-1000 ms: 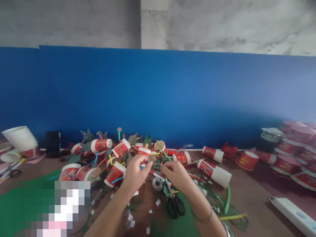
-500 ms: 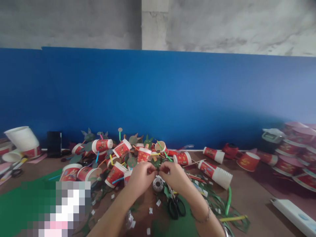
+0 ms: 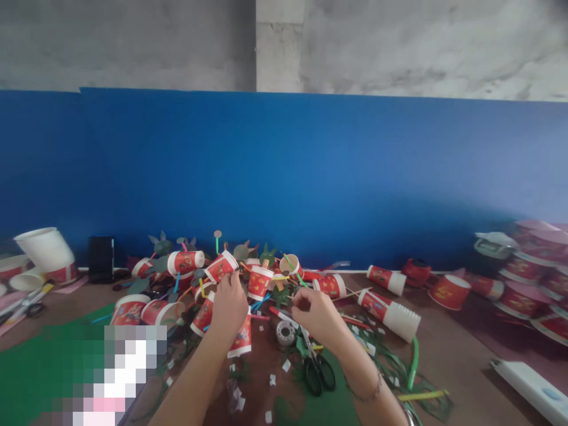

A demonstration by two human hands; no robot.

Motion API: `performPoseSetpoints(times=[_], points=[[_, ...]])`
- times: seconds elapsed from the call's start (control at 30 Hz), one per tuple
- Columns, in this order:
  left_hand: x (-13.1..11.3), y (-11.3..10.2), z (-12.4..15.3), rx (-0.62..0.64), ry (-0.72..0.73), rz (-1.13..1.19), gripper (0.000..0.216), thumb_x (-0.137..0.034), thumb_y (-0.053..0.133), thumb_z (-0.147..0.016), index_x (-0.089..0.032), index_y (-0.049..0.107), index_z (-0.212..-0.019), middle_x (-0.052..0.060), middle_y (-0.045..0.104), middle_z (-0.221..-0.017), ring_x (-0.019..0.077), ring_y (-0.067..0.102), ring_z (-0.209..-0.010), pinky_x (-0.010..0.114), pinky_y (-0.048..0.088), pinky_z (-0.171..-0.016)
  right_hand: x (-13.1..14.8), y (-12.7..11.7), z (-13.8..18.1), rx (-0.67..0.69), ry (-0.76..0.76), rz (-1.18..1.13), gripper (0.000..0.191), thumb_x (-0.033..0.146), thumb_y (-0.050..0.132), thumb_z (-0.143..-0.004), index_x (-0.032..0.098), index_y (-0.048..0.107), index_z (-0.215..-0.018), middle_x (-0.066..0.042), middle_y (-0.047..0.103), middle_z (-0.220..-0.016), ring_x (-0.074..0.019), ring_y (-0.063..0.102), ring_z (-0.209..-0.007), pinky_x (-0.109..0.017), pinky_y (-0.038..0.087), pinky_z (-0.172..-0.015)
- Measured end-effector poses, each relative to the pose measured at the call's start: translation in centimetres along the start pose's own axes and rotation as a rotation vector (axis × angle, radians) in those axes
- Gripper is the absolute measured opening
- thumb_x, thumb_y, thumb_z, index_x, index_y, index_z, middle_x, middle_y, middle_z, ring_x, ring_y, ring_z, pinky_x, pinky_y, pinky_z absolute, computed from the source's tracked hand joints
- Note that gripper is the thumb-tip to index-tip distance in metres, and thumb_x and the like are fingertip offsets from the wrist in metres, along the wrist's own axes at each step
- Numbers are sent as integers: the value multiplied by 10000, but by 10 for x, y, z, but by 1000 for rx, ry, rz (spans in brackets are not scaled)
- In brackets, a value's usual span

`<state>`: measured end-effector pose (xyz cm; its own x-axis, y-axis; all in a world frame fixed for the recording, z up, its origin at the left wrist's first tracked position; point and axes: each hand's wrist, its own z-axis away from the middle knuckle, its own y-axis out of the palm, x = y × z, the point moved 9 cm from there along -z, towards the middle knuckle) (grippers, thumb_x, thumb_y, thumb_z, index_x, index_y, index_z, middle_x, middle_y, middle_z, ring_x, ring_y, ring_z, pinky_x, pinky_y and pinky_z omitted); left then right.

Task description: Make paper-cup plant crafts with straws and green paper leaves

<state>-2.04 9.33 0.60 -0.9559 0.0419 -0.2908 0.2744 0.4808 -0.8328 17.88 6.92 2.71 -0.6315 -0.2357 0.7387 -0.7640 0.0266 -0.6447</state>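
My left hand reaches into a pile of red paper cups stuck with coloured straws and green paper leaves. Its fingers are curled and seen from the back, so what they hold is hidden. A red cup lies right beside its wrist. My right hand hovers to the right with finger and thumb pinched together; I cannot make out what is in the pinch. A tape roll and black-handled scissors lie just below the right hand.
A stack of cups lies to the right, with a green straw and a yellow straw nearby. Green paper covers the near left. A white bucket and black box stand far left; red bowls far right.
My hands were pinched together over the tape roll. They have parted: the left hand moved left and up into the cup pile, and the right hand stayed with its pinch.
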Motion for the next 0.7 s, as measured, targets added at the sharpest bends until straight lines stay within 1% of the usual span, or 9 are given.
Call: performPoseSetpoints(times=[0.13, 0.27, 0.33, 0.4, 0.47, 0.53, 0.6, 0.7], points=[[2, 11, 0, 62, -5, 38, 445, -28, 391, -784, -5, 408, -1228, 234, 512, -1150, 307, 538, -1083, 388, 460, -844, -4, 0, -1, -12, 2, 0, 62, 144, 512, -618, 185, 555, -639, 3, 588, -608, -141, 515, -601, -240, 374, -589], [7, 8, -2, 53, -65, 101, 509, -1, 400, -743, -56, 396, -1249, 211, 510, -1151, 301, 543, -1081, 398, 465, -823, -5, 0, -1, -14, 9, -2, 79, 153, 512, -633, 183, 574, -670, -14, 621, -652, -153, 540, -638, -250, 390, -621], [11, 4, -4, 57, -104, 178, 531, 18, 401, -720, -72, 411, -1242, 216, 503, -1173, 302, 536, -1094, 415, 455, -841, -5, -1, -1, -14, 11, -11, 74, 156, 511, -634, 184, 572, -667, -13, 620, -651, -154, 540, -638, -251, 389, -619], [14, 3, -6, 96, -143, 333, 541, 33, 406, -694, -78, 438, -1223, 210, 518, -1178, 291, 525, -1114, 418, 437, -875, -5, -1, -2, -15, 13, -25, 69, 160, 509, -635, 183, 568, -665, -11, 614, -650, -152, 534, -630, -251, 387, -613], [14, 2, -7, 166, -176, 495, 534, 24, 427, -680, -88, 463, -1200, 167, 592, -1073, 261, 566, -1050, 396, 447, -862, -6, -2, -3, -18, 17, -37, 63, 171, 510, -638, 181, 566, -666, -7, 607, -647, -148, 526, -615, -253, 384, -604], [9, 4, -5, 267, -208, 650, 517, -11, 462, -682, -104, 473, -1190, 93, 646, -888, 218, 628, -880, 352, 481, -773, -7, -2, -4, -28, 18, -59, 54, 187, 509, -648, 179, 561, -659, -2, 596, -634, -145, 517, -600, -254, 379, -591], [-1, 5, 0, 370, -244, 852, 506, -52, 498, -686, -130, 474, -1185, 34, 639, -789, 175, 633, -749, 295, 485, -680, -9, -2, -6, -49, 16, -96, 55, 208, 508, -662, 179, 554, -652, 6, 580, -616, -142, 509, -589, -252, 373, -575], [-20, 2, 8, 460, -237, 1033, 459, -98, 557, -674, -154, 520, -1127, -16, 599, -711, 138, 597, -672, 246, 450, -624, -12, 0, -10, -86, 13, -201, 72, 242, 520, -674, 177, 546, -657, 12, 566, -602, -142, 510, -585, -253, 377, -571]])
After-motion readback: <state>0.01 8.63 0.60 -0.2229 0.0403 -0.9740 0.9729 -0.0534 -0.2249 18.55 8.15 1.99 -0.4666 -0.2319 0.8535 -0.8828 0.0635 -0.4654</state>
